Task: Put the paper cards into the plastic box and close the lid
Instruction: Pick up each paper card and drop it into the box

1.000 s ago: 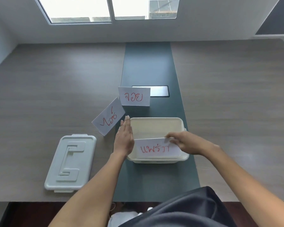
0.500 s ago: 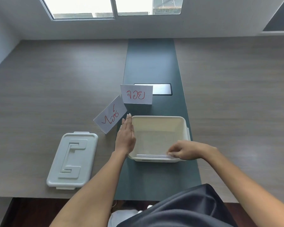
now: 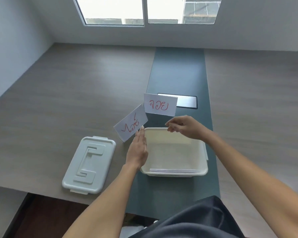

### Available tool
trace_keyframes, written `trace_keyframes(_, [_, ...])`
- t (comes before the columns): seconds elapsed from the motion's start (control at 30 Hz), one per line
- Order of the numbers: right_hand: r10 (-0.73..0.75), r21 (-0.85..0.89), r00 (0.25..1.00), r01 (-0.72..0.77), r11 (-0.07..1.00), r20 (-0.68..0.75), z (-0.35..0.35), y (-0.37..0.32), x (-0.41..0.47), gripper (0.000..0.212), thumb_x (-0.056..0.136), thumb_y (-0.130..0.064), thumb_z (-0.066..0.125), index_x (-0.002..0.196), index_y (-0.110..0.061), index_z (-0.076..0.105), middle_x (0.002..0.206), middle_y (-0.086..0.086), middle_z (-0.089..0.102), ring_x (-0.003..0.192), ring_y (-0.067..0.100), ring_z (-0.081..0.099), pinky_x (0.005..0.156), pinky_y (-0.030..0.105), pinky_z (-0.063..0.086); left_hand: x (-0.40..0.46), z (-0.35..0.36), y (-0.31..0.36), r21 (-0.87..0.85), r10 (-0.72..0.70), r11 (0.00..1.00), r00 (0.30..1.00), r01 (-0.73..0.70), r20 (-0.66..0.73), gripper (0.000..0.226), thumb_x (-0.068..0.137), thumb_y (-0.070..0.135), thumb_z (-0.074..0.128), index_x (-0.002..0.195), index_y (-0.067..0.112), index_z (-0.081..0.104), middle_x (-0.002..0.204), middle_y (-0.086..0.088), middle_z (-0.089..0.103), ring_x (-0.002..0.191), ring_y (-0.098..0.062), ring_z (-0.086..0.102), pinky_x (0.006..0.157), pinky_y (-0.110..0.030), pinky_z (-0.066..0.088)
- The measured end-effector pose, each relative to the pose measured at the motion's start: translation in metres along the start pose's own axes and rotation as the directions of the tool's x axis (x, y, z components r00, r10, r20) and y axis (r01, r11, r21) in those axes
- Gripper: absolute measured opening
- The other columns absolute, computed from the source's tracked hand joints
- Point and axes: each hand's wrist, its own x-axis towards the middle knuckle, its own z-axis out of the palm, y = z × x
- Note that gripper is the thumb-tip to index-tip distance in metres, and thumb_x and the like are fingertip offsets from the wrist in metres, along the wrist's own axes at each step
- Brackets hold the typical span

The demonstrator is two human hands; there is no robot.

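Note:
An open cream plastic box point(image 3: 199, 172) stands on the dark centre strip of the table. Folded white paper cards point(image 3: 175, 170) lie inside along its near wall. My left hand point(image 3: 138, 151) rests flat against the box's left wall, fingers straight, holding nothing. My right hand point(image 3: 186, 127) hovers over the box's far rim with its fingers loosely curled and empty. Beyond the box, two tent cards with red writing stand on the table: a tilted card point(image 3: 130, 125) at the left and a straight card point(image 3: 160, 104) behind it. The grey lid point(image 3: 89, 164) lies flat left of the box.
A metal cable hatch point(image 3: 187, 102) is set into the dark strip point(image 3: 177, 73) behind the straight card. The table's near edge runs just below the lid. A wall with a window rises at the far end of the table.
My right hand put a card into the box along the near wall, let it go, then moved over the far rim toward the standing cards. My left hand stayed against the box.

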Motion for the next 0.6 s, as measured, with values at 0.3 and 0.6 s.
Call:
trace_keyframes(0.3, [-0.125, -0.34, 0.989, 0.09, 0.936, -0.081, 0.039, -0.053, 0.105, 0.028, 0.099, -0.024, 0.05, 0.111, -0.011, 0.071, 0.116, 0.009, 0.07, 0.108, 0.032, 0.063, 0.093, 0.043, 0.05, -0.015, -0.014, -0.019, 0.042, -0.07, 0.996, 0.995, 0.073, -0.071, 0.052, 0.107, 0.031, 0.018, 0.159, 0.026, 0.01, 0.166, 0.011, 0.012, 0.153, -0.011, 0.01, 0.122, -0.033, 0.018])
trace_keyframes(0.6, [-0.149, -0.674, 0.981, 0.192, 0.713, 0.122, 0.074, -0.063, 0.158, 0.056, 0.099, -0.015, 0.052, 0.153, -0.021, 0.036, 0.16, 0.012, 0.03, 0.147, 0.033, 0.026, 0.119, 0.048, 0.02, -0.018, -0.016, -0.023, 0.005, -0.087, 0.996, 0.992, 0.087, -0.095, 0.053, 0.107, 0.028, 0.021, 0.159, 0.023, 0.011, 0.166, 0.007, 0.013, 0.153, -0.017, 0.013, 0.122, -0.039, 0.023])
